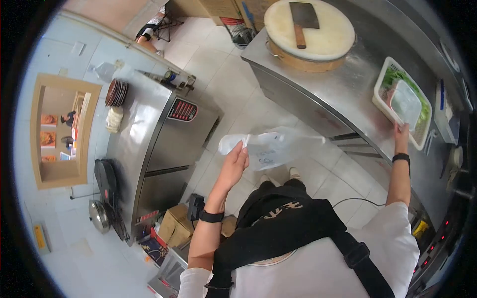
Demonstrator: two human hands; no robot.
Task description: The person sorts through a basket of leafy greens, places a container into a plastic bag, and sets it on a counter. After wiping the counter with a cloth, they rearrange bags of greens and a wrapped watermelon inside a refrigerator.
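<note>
Wearing a white shirt (298, 268) and, over it, a black apron (288, 218) with wide straps. Standing on pale, square floor tiles (211, 59), between two stainless-steel counters, in a kitchen with light-tiled walls. Pinching the neck of a translucent plastic bag (273, 155) in the closed fingers of the left hand (233, 166), above open floor. Reaching over the right counter (320, 82) with the right hand (401, 133), fingers touching the near edge of a translucent container (406, 102) inside a white basket (378, 99); impossible to tell how firmly, or how far open. Beside the container, within the basket, leafy greens (424, 102). Farther along the same counter, a cleaver (304, 17) lying flat on a thick round chopping board (278, 22).

On the left counter (144, 102), stacked dark dishes (117, 93) and a pale bundle (114, 119) near the wall. Beyond them, a wood-framed opening (37, 134).

Open floor between the counter edges, running to a partly visible person (148, 34) at the far end. Bordered near the left counter by a cardboard box (175, 226); crossed on the right by a thin dark cable (354, 199).

Printed on the apron, pale characters, folded and hard to read. On the bag, blurred print. On the red-and-dark panel (183, 110), lettering too small to read.
</note>
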